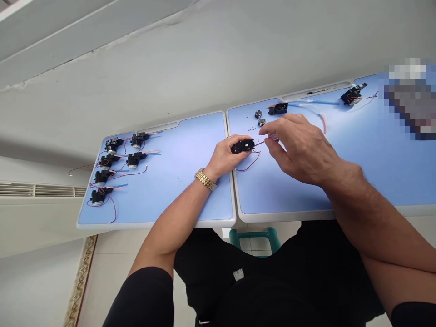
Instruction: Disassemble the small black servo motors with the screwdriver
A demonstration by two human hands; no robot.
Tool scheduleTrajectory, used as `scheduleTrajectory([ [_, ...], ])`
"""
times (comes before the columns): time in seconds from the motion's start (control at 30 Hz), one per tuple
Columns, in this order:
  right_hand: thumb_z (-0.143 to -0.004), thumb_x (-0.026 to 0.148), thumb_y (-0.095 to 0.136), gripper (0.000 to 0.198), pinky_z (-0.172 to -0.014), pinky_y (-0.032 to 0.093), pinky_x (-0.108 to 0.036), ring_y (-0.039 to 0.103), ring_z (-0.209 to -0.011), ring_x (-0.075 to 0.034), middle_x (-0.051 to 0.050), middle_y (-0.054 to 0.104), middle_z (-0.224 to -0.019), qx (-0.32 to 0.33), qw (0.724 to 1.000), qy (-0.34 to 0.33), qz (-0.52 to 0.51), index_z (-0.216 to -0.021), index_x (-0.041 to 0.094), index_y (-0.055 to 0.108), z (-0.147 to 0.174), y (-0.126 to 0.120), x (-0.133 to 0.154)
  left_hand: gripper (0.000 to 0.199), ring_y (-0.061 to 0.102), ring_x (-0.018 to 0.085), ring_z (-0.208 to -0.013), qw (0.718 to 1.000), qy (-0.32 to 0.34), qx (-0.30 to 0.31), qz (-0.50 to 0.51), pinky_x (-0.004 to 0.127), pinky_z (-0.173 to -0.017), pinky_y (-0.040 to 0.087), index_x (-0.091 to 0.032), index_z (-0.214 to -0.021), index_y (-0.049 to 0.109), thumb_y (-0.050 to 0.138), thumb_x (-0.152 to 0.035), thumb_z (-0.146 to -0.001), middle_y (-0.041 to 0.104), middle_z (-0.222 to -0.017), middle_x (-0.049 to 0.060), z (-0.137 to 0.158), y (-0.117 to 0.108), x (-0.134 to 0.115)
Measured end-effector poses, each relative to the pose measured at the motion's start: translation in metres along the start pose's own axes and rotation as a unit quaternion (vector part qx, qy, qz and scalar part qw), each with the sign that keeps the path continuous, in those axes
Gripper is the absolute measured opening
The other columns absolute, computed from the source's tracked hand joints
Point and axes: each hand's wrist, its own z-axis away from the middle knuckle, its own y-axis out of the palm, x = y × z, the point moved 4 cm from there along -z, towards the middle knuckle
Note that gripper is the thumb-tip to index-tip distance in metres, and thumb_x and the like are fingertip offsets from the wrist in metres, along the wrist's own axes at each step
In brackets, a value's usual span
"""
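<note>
Black housing (pixel 243 146), grasped between the thumb and fingers of the left hand (pixel 223 157), over the blue surface (pixel 286 200) beside the seam of two tabletops. The right hand (pixel 301 145) pinches a slender-shafted tool (pixel 260 143), directed at the housing's nearer end; whether the tip touches cannot be told. Beyond lie two round dark components (pixel 261 122), small scattered pieces (pixel 252 129) and a separate black part (pixel 279 108). Far left, six black assemblies (pixel 136 160) with thin wires rest in two columns.
</note>
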Motion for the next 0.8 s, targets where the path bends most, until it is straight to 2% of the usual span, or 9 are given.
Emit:
scheduleTrajectory([
  [0.07, -0.118, 0.020, 0.050, 0.023, -0.092, 0.056, -0.050, 0.072, -0.097, -0.031, -0.010, 0.083, -0.110, -0.016, 1.000, 0.000, 0.008, -0.127, 0.028, 0.070, 0.000, -0.001, 0.000, 0.034, 0.081, 0.022, -0.115, 1.000, 0.004, 0.000, 0.002, 0.039, -0.110, 0.062, -0.024, -0.126, 0.087, 0.084, -0.017, -0.093, 0.088, -0.124, 0.005, 0.000, 0.000, 0.000],
  [0.13, -0.119, 0.031, 0.057, 0.015, -0.088, 0.055, -0.048, 0.072, -0.091, -0.030, -0.007, 0.082, -0.098, -0.031, 0.999, 0.017, 0.022, -0.119, 0.028, 0.072, 0.000, 0.000, -0.004, 0.034, 0.081, 0.023, -0.115, 1.000, 0.003, 0.001, 0.000, 0.039, -0.110, 0.062, -0.024, -0.126, 0.087, 0.085, -0.017, -0.093, 0.088, -0.124, 0.005, 0.000, 0.000, 0.000],
  [0.2, -0.119, 0.041, 0.060, 0.022, -0.081, 0.053, -0.044, 0.068, -0.079, -0.027, -0.004, 0.077, -0.083, -0.035, 0.998, 0.040, 0.033, -0.109, 0.027, 0.073, 0.002, 0.003, -0.009, 0.034, 0.081, 0.023, -0.116, 1.000, 0.000, 0.003, -0.008, 0.040, -0.111, 0.063, -0.025, -0.125, 0.087, 0.084, -0.017, -0.093, 0.089, -0.125, 0.005, 0.000, 0.000, -0.001],
  [0.3, -0.121, 0.032, 0.051, 0.026, -0.080, 0.052, -0.043, 0.066, -0.075, -0.024, -0.003, 0.077, -0.085, -0.033, 0.998, 0.049, 0.032, -0.109, 0.026, 0.073, 0.003, 0.008, -0.011, 0.034, 0.081, 0.024, -0.118, 1.000, -0.003, 0.003, -0.025, 0.041, -0.114, 0.063, -0.025, -0.125, 0.087, 0.084, -0.017, -0.092, 0.089, -0.126, 0.005, 0.000, -0.001, -0.003],
  [0.47, -0.108, 0.013, 0.050, 0.034, -0.093, 0.058, -0.048, 0.074, -0.095, -0.030, -0.009, 0.080, -0.107, -0.051, 0.999, -0.002, -0.011, -0.137, 0.022, 0.066, 0.001, 0.008, -0.004, 0.034, 0.082, 0.024, -0.116, 1.000, -0.007, -0.001, -0.024, 0.040, -0.112, 0.063, -0.024, -0.127, 0.087, 0.083, -0.020, -0.093, 0.088, -0.124, 0.005, -0.001, -0.003, -0.007],
  [0.57, -0.111, 0.019, 0.052, 0.025, -0.091, 0.058, -0.045, 0.073, -0.095, -0.029, -0.009, 0.080, -0.109, -0.042, 0.999, -0.006, -0.019, -0.132, 0.022, 0.065, 0.000, 0.006, -0.003, 0.035, 0.082, 0.024, -0.115, 1.000, -0.011, 0.002, -0.029, 0.040, -0.111, 0.064, -0.024, -0.127, 0.087, 0.083, -0.021, -0.093, 0.088, -0.124, 0.005, -0.001, -0.003, -0.008],
  [0.63, -0.118, 0.032, 0.055, 0.014, -0.085, 0.055, -0.042, 0.069, -0.083, -0.026, -0.005, 0.076, -0.093, -0.032, 0.999, 0.022, -0.006, -0.120, 0.024, 0.066, 0.000, 0.005, -0.005, 0.035, 0.081, 0.024, -0.115, 0.999, -0.015, 0.001, -0.031, 0.041, -0.111, 0.064, -0.024, -0.126, 0.087, 0.083, -0.022, -0.092, 0.089, -0.125, 0.006, -0.001, -0.003, -0.007],
  [0.7, -0.121, 0.040, 0.055, 0.022, -0.079, 0.052, -0.040, 0.062, -0.072, -0.024, -0.001, 0.069, -0.078, -0.016, 0.998, 0.058, 0.013, -0.107, 0.026, 0.065, 0.000, 0.004, -0.008, 0.035, 0.081, 0.025, -0.116, 0.999, -0.015, -0.001, -0.031, 0.042, -0.112, 0.064, -0.025, -0.126, 0.087, 0.083, -0.023, -0.092, 0.089, -0.125, 0.006, -0.001, -0.004, -0.007],
  [0.8, -0.119, 0.029, 0.051, 0.019, -0.084, 0.054, -0.042, 0.063, -0.074, -0.024, -0.003, 0.072, -0.084, 0.003, 0.997, 0.075, 0.009, -0.109, 0.027, 0.066, 0.000, 0.003, -0.007, 0.036, 0.082, 0.025, -0.115, 1.000, -0.010, -0.003, -0.026, 0.042, -0.111, 0.064, -0.025, -0.127, 0.088, 0.083, -0.024, -0.091, 0.089, -0.124, 0.006, -0.001, -0.004, -0.007],
])
